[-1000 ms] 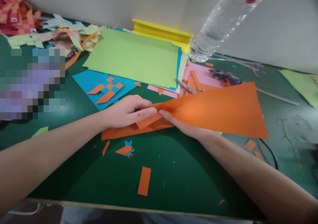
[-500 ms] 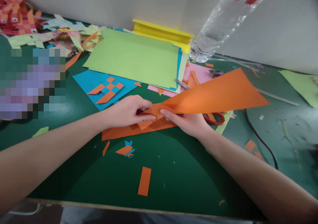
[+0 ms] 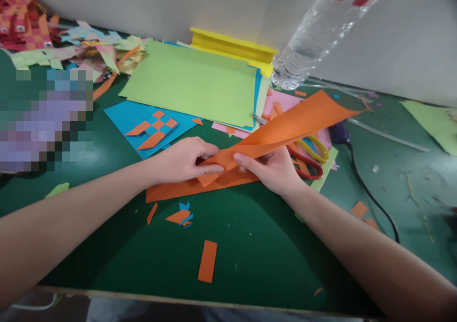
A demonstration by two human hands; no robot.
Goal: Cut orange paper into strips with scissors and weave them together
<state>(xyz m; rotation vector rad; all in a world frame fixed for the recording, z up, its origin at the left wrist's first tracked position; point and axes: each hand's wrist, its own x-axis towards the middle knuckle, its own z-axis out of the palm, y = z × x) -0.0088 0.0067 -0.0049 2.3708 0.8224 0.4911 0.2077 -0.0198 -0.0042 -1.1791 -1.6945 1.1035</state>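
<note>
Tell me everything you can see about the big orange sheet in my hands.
The orange sheet looks like thin, plain paper. Its wide right part rises at a slant above the green table, curling lengthwise; it narrows leftward into a folded or overlapped stretch. The left hand grips that stretch, and the right hand holds it with the thumb on the near side. Whether the orange layer beneath belongs to it is unclear.

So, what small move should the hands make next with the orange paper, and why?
Probably the right hand should press the bend flat while the left hand steadies it: the orange paper is pinched and bent between the hands, and its right part stands curled up off the table.
</note>
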